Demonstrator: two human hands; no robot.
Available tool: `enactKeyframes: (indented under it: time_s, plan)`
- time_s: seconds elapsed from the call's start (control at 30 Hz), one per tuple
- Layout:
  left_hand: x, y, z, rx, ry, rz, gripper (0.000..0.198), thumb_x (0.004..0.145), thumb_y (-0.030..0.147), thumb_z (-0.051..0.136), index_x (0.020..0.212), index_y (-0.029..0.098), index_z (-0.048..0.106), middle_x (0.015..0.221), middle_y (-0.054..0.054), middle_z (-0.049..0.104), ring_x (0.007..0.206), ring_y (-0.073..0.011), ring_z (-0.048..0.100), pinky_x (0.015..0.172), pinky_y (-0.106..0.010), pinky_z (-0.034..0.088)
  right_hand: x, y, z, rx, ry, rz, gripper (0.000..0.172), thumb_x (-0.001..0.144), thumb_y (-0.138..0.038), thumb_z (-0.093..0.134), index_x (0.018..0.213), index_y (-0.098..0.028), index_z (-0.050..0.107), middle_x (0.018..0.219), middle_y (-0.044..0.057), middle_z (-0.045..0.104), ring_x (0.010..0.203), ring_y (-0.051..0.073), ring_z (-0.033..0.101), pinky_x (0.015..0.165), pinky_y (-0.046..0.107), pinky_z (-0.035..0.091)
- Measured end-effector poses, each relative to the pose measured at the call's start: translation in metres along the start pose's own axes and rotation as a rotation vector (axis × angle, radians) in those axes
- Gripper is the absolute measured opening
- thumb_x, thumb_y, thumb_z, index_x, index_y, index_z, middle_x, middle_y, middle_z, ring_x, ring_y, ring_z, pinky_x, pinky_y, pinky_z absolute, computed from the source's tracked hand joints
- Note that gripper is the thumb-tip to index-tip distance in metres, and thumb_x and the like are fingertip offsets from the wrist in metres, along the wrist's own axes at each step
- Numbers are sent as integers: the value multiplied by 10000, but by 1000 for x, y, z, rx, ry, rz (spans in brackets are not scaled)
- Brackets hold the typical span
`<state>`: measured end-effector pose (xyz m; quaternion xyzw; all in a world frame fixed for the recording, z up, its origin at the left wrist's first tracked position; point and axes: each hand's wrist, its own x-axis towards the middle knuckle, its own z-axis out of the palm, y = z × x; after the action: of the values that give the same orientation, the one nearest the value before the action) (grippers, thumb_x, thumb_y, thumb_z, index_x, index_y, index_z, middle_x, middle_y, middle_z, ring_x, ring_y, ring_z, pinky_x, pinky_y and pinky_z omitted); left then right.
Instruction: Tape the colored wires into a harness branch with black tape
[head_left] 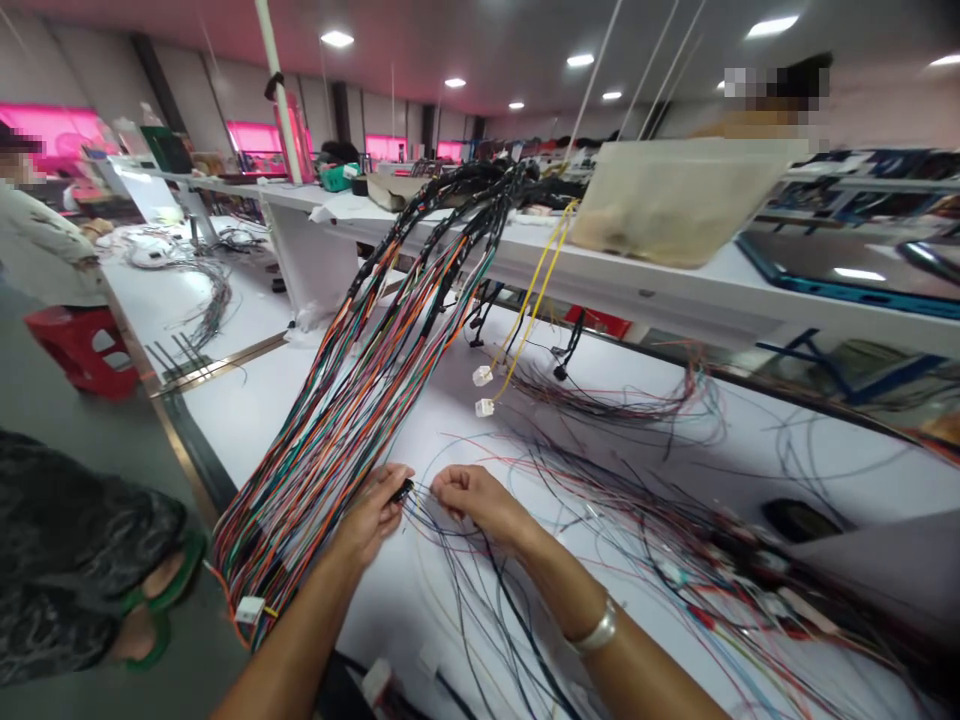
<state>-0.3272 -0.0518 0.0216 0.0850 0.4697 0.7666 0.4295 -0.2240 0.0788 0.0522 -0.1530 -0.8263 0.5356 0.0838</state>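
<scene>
Our two bare forearms rise from the bottom edge of the view, with a silver bangle (592,630) on the right wrist. Our left hand (371,515) is closed on a small black connector (403,490), fingers and thumb together around it, with thin wires fanning out from it. Our right hand (476,500) sits just beside it, fingers curled together among those strands; we cannot tell whether they clamp any. Both hands are above a white workbench (255,440).

Just left of our left hand, a long wiring harness (337,430) of many coloured wires climbs from the bench to black-wrapped ends on a white shelf (660,290). A white connector (250,609) sits at its lower end. Loose red, black and blue wires (615,530) sprawl across the bench to our right. Two white connectors (484,390) dangle on yellow wires (536,295) from the shelf, where a translucent plastic bin (675,205) stands.

At far left, a person's leg (75,530) in dark patterned trousers ends in a green sandal (169,575). Beyond it are a co-worker (41,250) in a pale top and a red stool (82,350).
</scene>
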Motion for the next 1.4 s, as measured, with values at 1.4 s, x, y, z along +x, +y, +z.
enactKeyframes:
  time_s: [1.4]
  plan:
    - [3, -8, 1, -113, -18, 11, 359, 675, 376, 777, 892, 129, 632, 515, 102, 392, 353, 7, 205, 317, -111, 172, -20, -12, 50, 233, 363, 133, 199, 761, -310, 514, 609, -183, 530, 498, -35, 505, 461, 108, 448, 460, 213, 337]
